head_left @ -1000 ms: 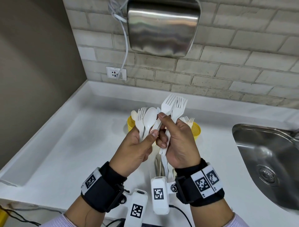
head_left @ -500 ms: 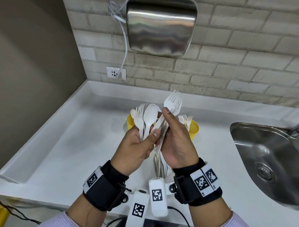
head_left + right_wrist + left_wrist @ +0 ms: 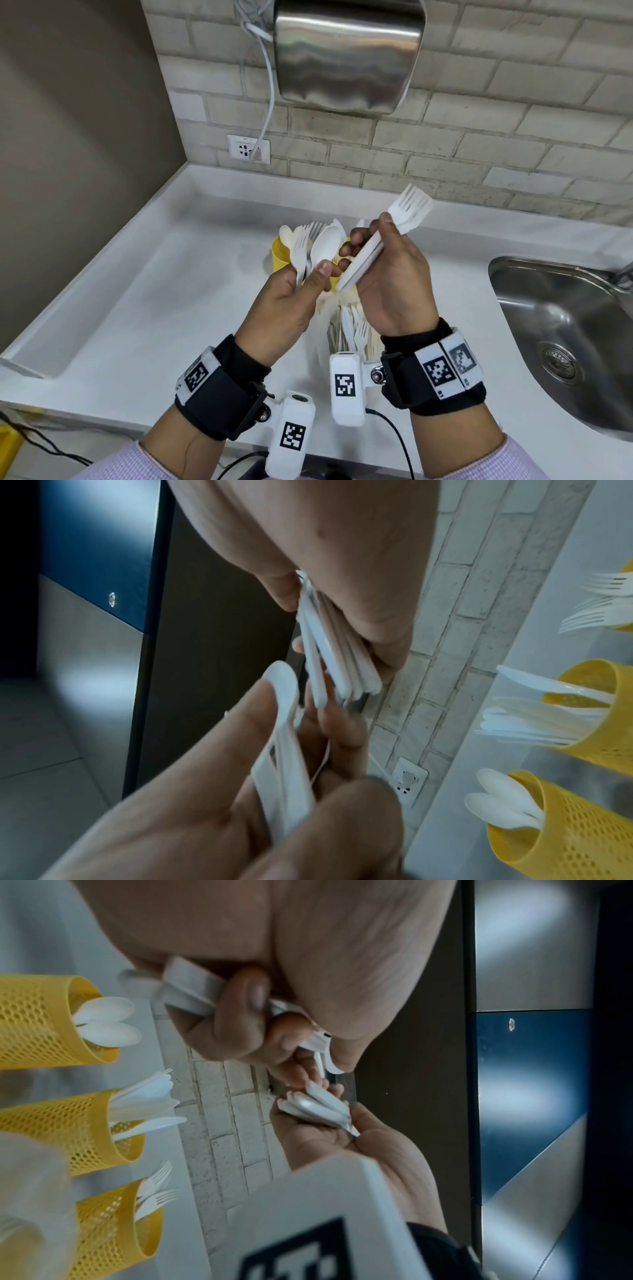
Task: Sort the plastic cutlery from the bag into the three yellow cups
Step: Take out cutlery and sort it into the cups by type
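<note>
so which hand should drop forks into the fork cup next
Probably the right hand: it grips a bundle of forks already pulled clear, and the fork cup is the right-hand one. The left hand holds mixed cutlery.

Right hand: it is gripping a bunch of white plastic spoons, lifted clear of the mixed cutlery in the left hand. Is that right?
Not quite. The right hand grips a bunch of white plastic forks, not spoons: the head view shows tines fanned out above the fingers. The rest holds: they are lifted clear of the mixed cutlery, a fork and spoon among it, in the left hand.
</note>
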The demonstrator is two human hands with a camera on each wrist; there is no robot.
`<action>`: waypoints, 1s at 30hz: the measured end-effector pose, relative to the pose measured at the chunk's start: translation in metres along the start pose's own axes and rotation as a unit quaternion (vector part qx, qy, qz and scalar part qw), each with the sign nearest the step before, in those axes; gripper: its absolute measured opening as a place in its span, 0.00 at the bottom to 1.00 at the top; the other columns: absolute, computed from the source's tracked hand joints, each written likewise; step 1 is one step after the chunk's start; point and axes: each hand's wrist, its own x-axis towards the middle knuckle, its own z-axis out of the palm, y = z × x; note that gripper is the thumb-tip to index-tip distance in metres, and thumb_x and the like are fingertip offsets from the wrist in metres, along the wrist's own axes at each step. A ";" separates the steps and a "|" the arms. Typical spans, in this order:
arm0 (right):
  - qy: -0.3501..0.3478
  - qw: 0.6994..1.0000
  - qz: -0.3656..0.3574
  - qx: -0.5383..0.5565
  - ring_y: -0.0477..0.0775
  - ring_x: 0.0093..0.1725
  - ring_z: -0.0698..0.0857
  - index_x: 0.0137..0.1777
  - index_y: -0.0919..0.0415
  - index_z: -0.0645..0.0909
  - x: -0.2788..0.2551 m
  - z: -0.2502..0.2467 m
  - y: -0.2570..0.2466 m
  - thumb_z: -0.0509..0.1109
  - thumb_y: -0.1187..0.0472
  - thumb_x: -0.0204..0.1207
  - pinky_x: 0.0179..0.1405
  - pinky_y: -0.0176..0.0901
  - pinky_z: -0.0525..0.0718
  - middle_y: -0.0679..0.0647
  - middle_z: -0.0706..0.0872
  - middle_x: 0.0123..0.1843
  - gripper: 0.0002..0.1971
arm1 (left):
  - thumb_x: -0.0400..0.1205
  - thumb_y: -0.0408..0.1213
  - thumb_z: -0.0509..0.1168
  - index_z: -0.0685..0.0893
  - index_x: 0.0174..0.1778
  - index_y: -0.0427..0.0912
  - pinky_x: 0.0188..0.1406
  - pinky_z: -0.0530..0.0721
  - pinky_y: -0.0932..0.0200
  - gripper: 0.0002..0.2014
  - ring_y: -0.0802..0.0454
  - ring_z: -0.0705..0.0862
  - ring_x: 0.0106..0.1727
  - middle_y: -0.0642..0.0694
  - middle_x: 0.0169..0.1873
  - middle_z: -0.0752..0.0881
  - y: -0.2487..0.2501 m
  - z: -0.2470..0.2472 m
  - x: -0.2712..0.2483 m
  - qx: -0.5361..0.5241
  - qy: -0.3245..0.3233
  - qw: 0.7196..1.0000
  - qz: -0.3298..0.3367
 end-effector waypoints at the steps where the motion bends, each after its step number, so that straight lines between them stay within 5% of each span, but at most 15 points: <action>1: 0.001 1.000 -0.008 0.010 0.56 0.34 0.80 0.45 0.59 0.74 0.003 -0.002 -0.004 0.59 0.54 0.91 0.33 0.47 0.83 0.56 0.78 0.37 0.14 | 0.88 0.51 0.59 0.86 0.43 0.47 0.20 0.62 0.66 0.17 0.59 0.61 0.19 0.51 0.24 0.69 -0.003 -0.002 0.001 -0.007 0.003 1.000 -0.013; 4: 0.022 0.999 -0.038 0.009 0.54 0.31 0.77 0.44 0.58 0.74 0.014 -0.009 -0.012 0.58 0.54 0.92 0.36 0.47 0.80 0.53 0.76 0.36 0.14 | 0.86 0.56 0.56 0.87 0.43 0.48 0.22 0.53 0.60 0.20 0.55 0.56 0.23 0.37 0.35 0.64 -0.004 -0.010 0.002 -0.059 -0.006 0.998 -0.035; 10: 0.058 0.995 -0.030 -0.080 0.48 0.23 0.58 0.42 0.57 0.74 0.017 -0.006 -0.014 0.61 0.54 0.90 0.22 0.39 0.62 0.49 0.61 0.28 0.14 | 0.86 0.59 0.57 0.85 0.39 0.45 0.18 0.54 0.67 0.23 0.56 0.55 0.19 0.49 0.25 0.61 -0.003 -0.018 0.004 -0.144 -0.061 0.985 -0.074; 14: -0.037 0.981 0.004 -0.193 0.48 0.22 0.57 0.43 0.59 0.81 0.008 -0.004 -0.001 0.69 0.56 0.86 0.23 0.39 0.57 0.51 0.59 0.26 0.11 | 0.83 0.57 0.58 0.85 0.37 0.44 0.17 0.57 0.70 0.22 0.56 0.55 0.17 0.49 0.23 0.60 0.002 -0.020 0.005 -0.175 -0.086 0.976 -0.098; 18: -0.172 0.957 0.026 -0.232 0.47 0.17 0.63 0.37 0.52 0.87 0.002 -0.001 0.010 0.72 0.54 0.79 0.19 0.36 0.58 0.62 0.72 0.24 0.09 | 0.83 0.56 0.58 0.85 0.38 0.41 0.16 0.57 0.69 0.22 0.56 0.55 0.16 0.48 0.20 0.62 0.003 -0.020 0.006 -0.190 -0.104 0.971 -0.105; 21: -0.198 0.952 0.004 -0.233 0.48 0.16 0.65 0.38 0.57 0.87 0.001 0.003 0.010 0.70 0.60 0.82 0.18 0.39 0.55 0.57 0.77 0.21 0.11 | 0.82 0.56 0.58 0.85 0.37 0.41 0.16 0.57 0.70 0.22 0.56 0.56 0.15 0.47 0.19 0.64 0.003 -0.020 0.006 -0.195 -0.107 0.969 -0.107; 24: -0.160 0.959 -0.036 -0.232 0.48 0.15 0.69 0.40 0.67 0.83 0.000 0.006 0.008 0.71 0.66 0.84 0.17 0.34 0.63 0.55 0.76 0.19 0.10 | 0.82 0.54 0.58 0.85 0.37 0.42 0.16 0.58 0.70 0.21 0.56 0.56 0.15 0.47 0.20 0.64 0.003 -0.018 0.007 -0.177 -0.112 0.972 -0.109; 30: -0.044 0.991 -0.031 -0.123 0.46 0.16 0.61 0.39 0.57 0.77 0.009 0.006 0.002 0.67 0.67 0.86 0.23 0.45 0.55 0.48 0.65 0.20 0.13 | 0.82 0.55 0.59 0.83 0.35 0.46 0.17 0.55 0.69 0.19 0.55 0.55 0.17 0.49 0.20 0.62 0.003 -0.015 0.006 -0.144 -0.108 0.976 -0.125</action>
